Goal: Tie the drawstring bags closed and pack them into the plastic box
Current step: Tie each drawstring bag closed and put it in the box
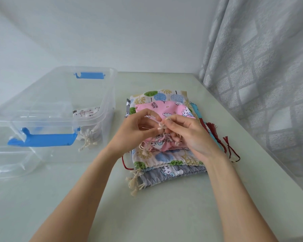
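Both hands pinch the cord (160, 125) over the pink bag (171, 110), top of the stack on the desk (164, 215): left hand (140, 126), right hand (185, 131). Box (59, 105) lies to the left, so left hand is nearer for packing.

Lower bags (171, 173) mostly hidden beneath the stack

Printed upside down on the pink bag (171, 109), near its far edge: "UNICORN", with a smaller script word beside it, too small to read. Marks on the white bag (85, 113) inside the plastic box (105, 95) illegible.
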### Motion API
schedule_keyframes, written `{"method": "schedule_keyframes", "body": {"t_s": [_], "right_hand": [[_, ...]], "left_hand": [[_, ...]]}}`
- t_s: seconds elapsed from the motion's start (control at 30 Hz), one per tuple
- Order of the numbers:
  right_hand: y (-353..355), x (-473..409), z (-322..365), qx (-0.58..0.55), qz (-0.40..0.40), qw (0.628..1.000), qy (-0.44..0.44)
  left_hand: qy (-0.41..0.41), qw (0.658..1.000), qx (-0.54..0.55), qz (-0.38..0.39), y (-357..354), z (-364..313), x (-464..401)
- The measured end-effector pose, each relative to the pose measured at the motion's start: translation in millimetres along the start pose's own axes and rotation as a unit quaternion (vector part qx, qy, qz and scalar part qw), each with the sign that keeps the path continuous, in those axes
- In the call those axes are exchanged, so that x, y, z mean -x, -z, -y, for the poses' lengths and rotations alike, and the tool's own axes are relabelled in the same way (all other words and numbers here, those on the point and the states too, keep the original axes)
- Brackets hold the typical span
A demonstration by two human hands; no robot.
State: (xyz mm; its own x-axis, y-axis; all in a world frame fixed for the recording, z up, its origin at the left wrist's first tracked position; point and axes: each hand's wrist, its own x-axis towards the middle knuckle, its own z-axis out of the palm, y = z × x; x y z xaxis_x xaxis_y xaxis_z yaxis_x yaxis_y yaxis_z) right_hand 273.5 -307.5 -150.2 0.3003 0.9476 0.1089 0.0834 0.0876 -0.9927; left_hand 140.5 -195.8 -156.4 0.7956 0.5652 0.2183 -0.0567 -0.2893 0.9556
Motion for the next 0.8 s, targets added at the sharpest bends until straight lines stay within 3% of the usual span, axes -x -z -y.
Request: {"method": "schedule_keyframes", "body": {"t_s": [0.17,0.43,0.53,0.67,0.8], "right_hand": [[-2,1,2,0.026,-0.032,0.998,0.055],[-3,-1,-6,0.213,-0.093,0.961,0.153],[-10,-2,-8,0.314,-0.143,0.912,0.224],[-11,-4,-11,0.465,-0.211,0.797,0.322],[-9,-6,-13,0.515,-0.241,0.726,0.386]], "left_hand": [[0.003,0.999,0.028,0.032,-2,-3,2],[0.015,1.0,0.026,0.007,0,-1,3],[0.01,1.0,0.008,-0.012,1,0,3],[-0.003,0.999,-0.001,-0.054,-7,2,2],[-0.004,0.997,0.04,-0.064,-14,-2,2]]}}
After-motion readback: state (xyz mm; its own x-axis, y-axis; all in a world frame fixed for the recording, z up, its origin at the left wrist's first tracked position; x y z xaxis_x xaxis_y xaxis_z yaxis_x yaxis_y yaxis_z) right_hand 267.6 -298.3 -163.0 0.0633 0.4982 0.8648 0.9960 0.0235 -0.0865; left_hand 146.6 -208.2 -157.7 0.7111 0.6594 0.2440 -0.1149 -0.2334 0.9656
